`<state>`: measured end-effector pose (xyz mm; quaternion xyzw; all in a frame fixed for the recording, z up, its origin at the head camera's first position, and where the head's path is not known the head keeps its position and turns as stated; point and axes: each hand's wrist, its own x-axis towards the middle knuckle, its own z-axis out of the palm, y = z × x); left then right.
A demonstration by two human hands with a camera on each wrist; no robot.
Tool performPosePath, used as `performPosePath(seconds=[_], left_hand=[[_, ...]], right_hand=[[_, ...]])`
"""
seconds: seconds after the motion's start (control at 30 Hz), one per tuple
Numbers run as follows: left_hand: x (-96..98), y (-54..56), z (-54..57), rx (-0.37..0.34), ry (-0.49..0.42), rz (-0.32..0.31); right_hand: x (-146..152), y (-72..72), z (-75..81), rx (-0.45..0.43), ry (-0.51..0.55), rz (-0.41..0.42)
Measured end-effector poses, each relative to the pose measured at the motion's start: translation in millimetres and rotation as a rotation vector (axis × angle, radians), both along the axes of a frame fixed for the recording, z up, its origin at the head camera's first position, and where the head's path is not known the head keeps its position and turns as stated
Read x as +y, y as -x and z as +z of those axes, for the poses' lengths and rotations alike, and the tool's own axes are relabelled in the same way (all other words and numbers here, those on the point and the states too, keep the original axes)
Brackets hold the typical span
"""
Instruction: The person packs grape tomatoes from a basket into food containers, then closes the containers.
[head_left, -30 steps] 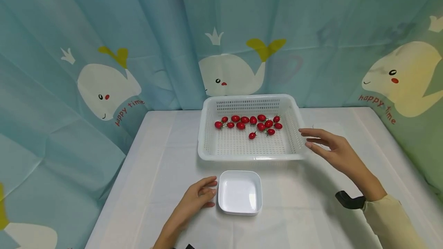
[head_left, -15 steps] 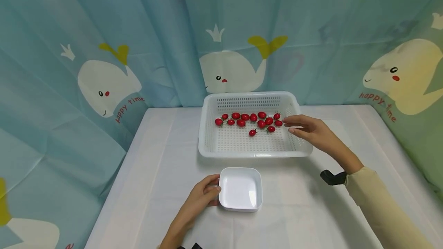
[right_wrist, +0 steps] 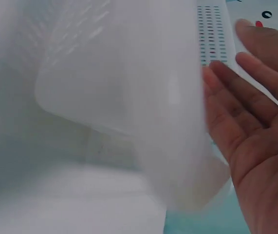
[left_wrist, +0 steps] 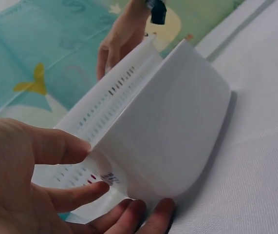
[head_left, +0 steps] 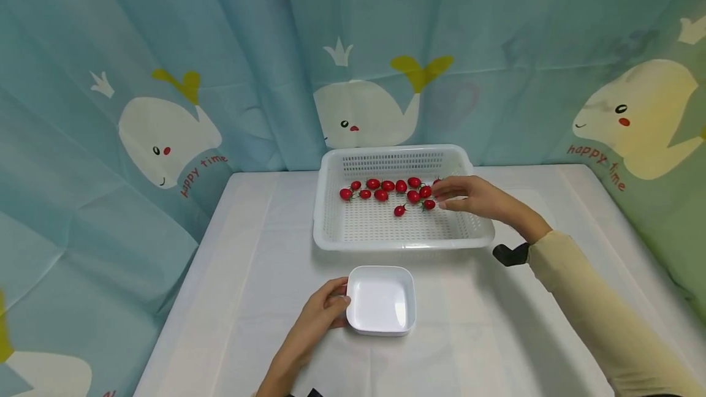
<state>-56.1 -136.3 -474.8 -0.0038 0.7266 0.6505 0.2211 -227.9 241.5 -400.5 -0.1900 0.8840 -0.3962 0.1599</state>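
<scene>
In the head view a white perforated basket [head_left: 397,245] holds several red cherry tomatoes [head_left: 381,195]. My right hand [head_left: 477,196] reaches over the basket's right wall, its fingertips beside the rightmost tomatoes and partly covering them. Its fingers [right_wrist: 248,92] look extended in the right wrist view, with nothing visible between them. A small white square dish [head_left: 380,299] stands in front of the basket. My left hand [head_left: 317,314] lies along its left side. In the left wrist view the thumb touches the dish's rim [left_wrist: 143,90], while the loosely bent fingers rest against its outer wall.
A white cloth covers the table [head_left: 265,225]. Behind it hangs a blue-green curtain [head_left: 259,48] printed with whales, close to the basket's back. The basket's tall side wall [right_wrist: 173,97] fills much of the right wrist view.
My right hand has moved left from outside the basket's right edge to over the tomatoes. My left hand has closed the small gap to the dish and now touches it.
</scene>
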Motion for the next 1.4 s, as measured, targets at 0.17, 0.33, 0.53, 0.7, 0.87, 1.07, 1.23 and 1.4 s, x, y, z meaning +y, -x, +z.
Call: performPosePath(seconds=[0.17,0.33,0.53,0.7,0.87,1.07,1.23,1.4], left_hand=[[0.2,0.6,-1.8,-0.001,-0.010,0.007],[-0.1,0.9,-2.1,0.005,-0.012,0.007],[-1.7,1.8,-3.1,0.007,-0.022,-0.001],[-3.7,2.9,-4.8,0.002,-0.035,-0.011],[-5.0,3.1,-6.2,-0.004,-0.040,-0.006],[-5.0,1.6,-6.6,-0.018,-0.050,0.010],[-4.9,1.0,-6.9,-0.027,-0.057,0.012],[-5.6,0.8,-7.2,-0.029,-0.058,0.014]], right_hand=[[-9,10.3,2.4,-0.056,-0.069,0.022],[-18,22.2,3.8,-0.062,-0.118,0.048],[-29,31.6,4.0,-0.094,-0.203,0.013],[-38,35.0,1.5,-0.122,-0.262,-0.024],[-46,37.3,1.6,-0.181,-0.304,-0.039],[-49,45.5,-1.5,-0.257,-0.326,-0.044],[-48,50.1,-7.4,-0.317,-0.307,-0.071],[-51,52.3,-12.0,-0.320,-0.317,-0.092]])
